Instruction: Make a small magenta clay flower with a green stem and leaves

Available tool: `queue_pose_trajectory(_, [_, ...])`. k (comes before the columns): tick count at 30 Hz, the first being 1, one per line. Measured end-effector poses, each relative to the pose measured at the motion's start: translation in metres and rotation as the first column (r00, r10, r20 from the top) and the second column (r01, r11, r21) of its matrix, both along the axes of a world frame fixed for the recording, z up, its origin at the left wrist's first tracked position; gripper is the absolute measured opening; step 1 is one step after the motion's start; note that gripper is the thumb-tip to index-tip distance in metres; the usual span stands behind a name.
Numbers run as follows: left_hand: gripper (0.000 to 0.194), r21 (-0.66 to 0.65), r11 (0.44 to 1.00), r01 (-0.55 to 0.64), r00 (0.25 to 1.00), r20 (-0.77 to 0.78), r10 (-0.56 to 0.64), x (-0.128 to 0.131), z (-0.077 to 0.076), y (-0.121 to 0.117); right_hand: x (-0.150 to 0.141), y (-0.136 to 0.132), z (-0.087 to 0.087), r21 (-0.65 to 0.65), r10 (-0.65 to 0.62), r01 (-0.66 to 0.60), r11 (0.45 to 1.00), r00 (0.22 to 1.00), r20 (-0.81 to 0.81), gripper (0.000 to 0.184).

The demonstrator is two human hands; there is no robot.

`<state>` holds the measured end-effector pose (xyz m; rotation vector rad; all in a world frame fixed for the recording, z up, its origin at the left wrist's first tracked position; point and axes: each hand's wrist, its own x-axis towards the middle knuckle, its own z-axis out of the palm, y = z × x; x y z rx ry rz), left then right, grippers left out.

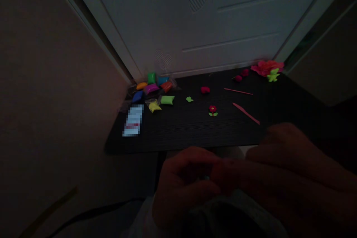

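Observation:
In dim light in front of the table edge, my left hand (181, 189) and my right hand (284, 167) meet with fingers closed. Between their fingertips is a small red piece of modelling clay (223, 174), its shape mostly hidden. Beyond my hands, a red clay flower (212, 109) with a yellow centre and green leaves lies on the dark table (178, 130). Behind it sit a red clay lump (205, 90) and a small light-green piece (189, 99). A pink modelling knife (245, 113) and a thin pink tool (238, 91) lie to the right.
Several coloured clay packets (151, 88) cluster at the table's back left, behind a blurred pale-blue packet (134, 121). Back right are small red pieces (238, 78), a pink-orange flower (267, 67) and a yellow-green figure (273, 75). A white panel (167, 18) rises behind the table.

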<state>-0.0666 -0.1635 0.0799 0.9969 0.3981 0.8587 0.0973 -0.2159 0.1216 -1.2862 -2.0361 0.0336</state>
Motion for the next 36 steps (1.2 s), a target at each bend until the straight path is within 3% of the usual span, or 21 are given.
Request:
queue_pose_trajectory(3, [0.026, 0.002, 1.0, -0.014, 1.0, -0.022, 0.014, 0.0, 0.0, 0.0, 0.001, 0.001, -0.001, 0.023, 0.032, -0.032, 0.999, 0.999, 0.008, 0.024])
queue_pose_trajectory(10, [0.035, 0.139, 0.99, -0.035, 0.996, -0.075, 0.046, -0.002, 0.001, 0.002, 0.002, 0.002, -0.006, 0.046, 0.036, -0.035, 0.998, 0.999, -0.012, 0.023])
queue_pose_trajectory(19, [0.028, 0.035, 0.999, -0.039, 0.984, -0.174, 0.045, 0.001, 0.009, 0.003, 0.003, 0.001, -0.003, 0.038, 0.036, -0.037, 0.999, 0.999, 0.03, 0.018])
queue_pose_trajectory(30, [0.028, -0.069, 0.998, 0.008, 0.994, -0.11, -0.016, 0.003, 0.009, 0.002, 0.004, 0.001, -0.004, -0.03, 0.07, -0.068, 0.997, 0.997, 0.04, 0.02])
queue_pose_trajectory(36, [0.028, -0.098, 0.995, -0.004, 0.992, -0.123, -0.008, 0.004, 0.007, 0.0, 0.003, 0.001, -0.003, 0.001, 0.066, -0.066, 0.998, 0.998, 0.017, 0.021])
